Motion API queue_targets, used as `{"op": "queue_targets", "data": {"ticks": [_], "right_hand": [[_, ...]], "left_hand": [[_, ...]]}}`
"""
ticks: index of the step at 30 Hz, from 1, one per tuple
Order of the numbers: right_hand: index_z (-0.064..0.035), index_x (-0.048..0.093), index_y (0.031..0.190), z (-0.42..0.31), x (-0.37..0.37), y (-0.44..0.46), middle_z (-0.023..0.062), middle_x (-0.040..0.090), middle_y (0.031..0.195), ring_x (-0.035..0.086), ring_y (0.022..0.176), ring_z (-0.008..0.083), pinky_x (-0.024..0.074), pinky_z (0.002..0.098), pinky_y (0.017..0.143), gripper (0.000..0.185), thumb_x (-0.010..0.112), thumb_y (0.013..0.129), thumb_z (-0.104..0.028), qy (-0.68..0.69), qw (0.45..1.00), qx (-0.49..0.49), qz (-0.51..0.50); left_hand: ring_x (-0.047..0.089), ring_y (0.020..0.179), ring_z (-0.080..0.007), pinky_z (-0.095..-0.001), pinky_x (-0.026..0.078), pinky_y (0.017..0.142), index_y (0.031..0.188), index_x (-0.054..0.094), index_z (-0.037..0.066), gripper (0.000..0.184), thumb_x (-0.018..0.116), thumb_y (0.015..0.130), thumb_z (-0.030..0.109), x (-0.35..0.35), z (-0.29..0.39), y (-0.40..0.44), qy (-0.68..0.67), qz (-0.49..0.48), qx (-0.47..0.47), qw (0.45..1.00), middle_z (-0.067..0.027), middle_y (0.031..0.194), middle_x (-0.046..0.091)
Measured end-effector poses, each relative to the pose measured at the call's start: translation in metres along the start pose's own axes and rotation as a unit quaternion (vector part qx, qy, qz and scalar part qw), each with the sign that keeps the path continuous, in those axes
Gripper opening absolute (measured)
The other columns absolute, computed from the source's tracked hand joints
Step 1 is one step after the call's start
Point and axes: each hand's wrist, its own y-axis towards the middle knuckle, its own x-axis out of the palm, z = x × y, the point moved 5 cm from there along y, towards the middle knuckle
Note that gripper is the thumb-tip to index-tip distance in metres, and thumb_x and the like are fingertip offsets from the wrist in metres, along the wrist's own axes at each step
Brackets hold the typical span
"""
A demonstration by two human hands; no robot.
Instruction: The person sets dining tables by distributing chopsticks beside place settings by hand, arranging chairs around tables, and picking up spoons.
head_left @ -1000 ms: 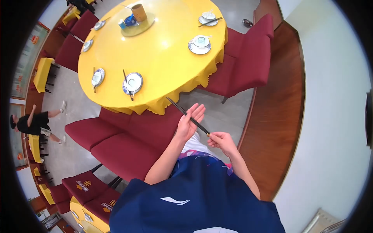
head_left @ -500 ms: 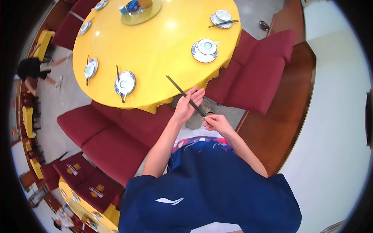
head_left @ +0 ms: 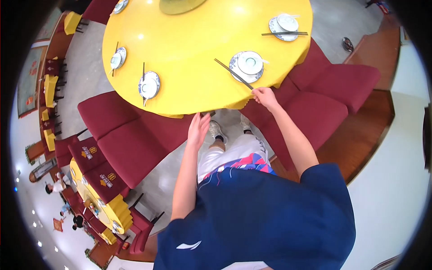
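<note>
My right hand [head_left: 265, 97] pinches a pair of dark chopsticks [head_left: 228, 68] by one end, at the near edge of the round table. The sticks slant up and left across the left side of a blue-patterned plate [head_left: 235, 75]; whether they touch it I cannot tell. On that plate sits a white bowl [head_left: 250, 62] with a pale spoon sticking out to the right. My left hand [head_left: 198, 130] is held in front of the table edge, fingers stretched out, holding nothing. Its nearest thing is the yellow tablecloth [head_left: 180, 101].
Other settings with chopsticks stand around the table: a left plate [head_left: 149, 85], a farther one [head_left: 118, 58] and a right one [head_left: 283, 31]. Maroon chairs [head_left: 130, 148] flank me on the left, and another maroon chair [head_left: 306, 112] is on the right. A glass turntable [head_left: 180, 5] is at the top.
My right hand has carried the chopsticks up and right, over to the plate. My left hand has come off them and moved down and left. The view has shifted.
</note>
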Motion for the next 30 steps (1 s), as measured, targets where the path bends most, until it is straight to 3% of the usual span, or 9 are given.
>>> {"op": "queue_targets", "data": {"ticks": [8, 12, 15, 18, 19, 20, 22, 25, 30], "right_hand": [[0.0003, 0.065, 0.096, 0.034, -0.027, 0.054, 0.0021, 0.061, 0.074, 0.056, 0.063, 0.0084, 0.0468, 0.0221, 0.056, 0.024, 0.06, 0.095, -0.023, 0.108, 0.988, 0.072, -0.078], [0.0, 0.055, 0.115, 0.034, -0.022, 0.053, 0.006, 0.063, 0.082, 0.061, 0.068, 0.0114, 0.0506, 0.0243, 0.061, 0.032, 0.061, 0.095, -0.024, 0.144, 0.985, 0.08, -0.057], [-0.0041, 0.041, 0.134, 0.032, -0.024, 0.05, 0.0123, 0.063, 0.098, 0.066, 0.082, 0.0195, 0.0543, 0.0295, 0.072, 0.046, 0.059, 0.096, -0.025, 0.105, 0.992, 0.055, -0.052], [-0.0055, 0.034, 0.14, 0.023, -0.034, 0.033, 0.0173, 0.06, 0.107, 0.068, 0.083, 0.0214, 0.0551, 0.0295, 0.069, 0.054, 0.06, 0.096, -0.025, 0.127, 0.991, 0.028, -0.005], [-0.0062, 0.027, 0.144, 0.031, -0.042, 0.029, 0.021, 0.055, 0.118, 0.068, 0.084, 0.0241, 0.0555, 0.0316, 0.07, 0.062, 0.059, 0.096, -0.028, 0.127, 0.991, 0.038, 0.003], [-0.0096, 0.027, 0.144, 0.038, -0.051, 0.021, 0.0189, 0.057, 0.116, 0.068, 0.086, 0.023, 0.0549, 0.0323, 0.072, 0.059, 0.057, 0.097, -0.028, 0.138, 0.988, 0.045, 0.044], [-0.011, 0.028, 0.144, 0.059, -0.07, 0.0, 0.0169, 0.058, 0.115, 0.067, 0.082, 0.0225, 0.0521, 0.0297, 0.065, 0.064, 0.061, 0.094, -0.034, 0.132, 0.983, 0.049, 0.117], [-0.0146, 0.036, 0.136, 0.128, -0.089, -0.03, 0.0046, 0.05, 0.079, 0.052, 0.051, 0.0138, 0.0397, 0.0241, 0.04, 0.048, 0.056, 0.095, -0.027, 0.146, 0.958, 0.09, 0.231], [-0.0107, 0.049, 0.114, 0.165, -0.017, -0.092, 0.0061, 0.055, 0.082, 0.058, 0.053, 0.0177, 0.044, 0.0311, 0.042, 0.026, 0.049, 0.094, -0.028, -0.008, 0.96, 0.202, 0.194]], "left_hand": [[0.038, 0.137, -0.0308, -0.0416, 0.033, 0.113, 0.147, 0.03, 0.004, 0.048, 0.039, 0.104, 0.022, -0.14, -0.088, -0.13, -0.185, 0.161, 0.003, 0.969, -0.0213, 0.148, 0.037], [0.036, 0.138, -0.029, -0.0403, 0.033, 0.114, 0.145, 0.037, 0.006, 0.045, 0.042, 0.102, 0.019, -0.151, -0.099, -0.178, -0.293, 0.224, 0.074, 0.927, -0.0203, 0.147, 0.039], [0.037, 0.138, -0.028, -0.0395, 0.032, 0.114, 0.145, 0.038, 0.006, 0.044, 0.042, 0.102, 0.019, -0.158, -0.106, -0.195, -0.332, 0.222, 0.088, 0.913, -0.0194, 0.147, 0.039], [0.037, 0.137, -0.0279, -0.0382, 0.034, 0.113, 0.144, 0.038, 0.005, 0.046, 0.045, 0.102, 0.021, -0.178, -0.114, -0.204, -0.329, 0.241, 0.089, 0.909, -0.0189, 0.147, 0.039], [0.037, 0.137, -0.0279, -0.0382, 0.034, 0.113, 0.144, 0.038, 0.005, 0.046, 0.045, 0.102, 0.021, -0.184, -0.116, -0.208, -0.336, 0.24, 0.093, 0.906, -0.0189, 0.147, 0.039], [0.04, 0.136, -0.0282, -0.0393, 0.034, 0.112, 0.144, 0.038, 0.005, 0.046, 0.045, 0.102, 0.023, -0.193, -0.118, -0.212, -0.311, 0.252, 0.093, 0.912, -0.0193, 0.146, 0.041], [0.042, 0.134, -0.0285, -0.0404, 0.035, 0.111, 0.144, 0.038, 0.006, 0.047, 0.045, 0.102, 0.026, -0.214, -0.123, -0.219, -0.295, 0.261, 0.111, 0.913, -0.0198, 0.144, 0.043], [0.047, 0.129, -0.0297, -0.0423, 0.038, 0.108, 0.141, 0.04, 0.004, 0.048, 0.047, 0.101, 0.029, -0.255, -0.161, -0.236, -0.272, 0.27, 0.094, 0.919, -0.0206, 0.139, 0.048], [0.055, 0.119, -0.0301, -0.0422, 0.046, 0.098, 0.129, 0.046, 0.001, 0.039, 0.049, 0.1, 0.027, -0.36, -0.27, -0.276, -0.32, 0.318, 0.046, 0.891, -0.021, 0.129, 0.056]]}}
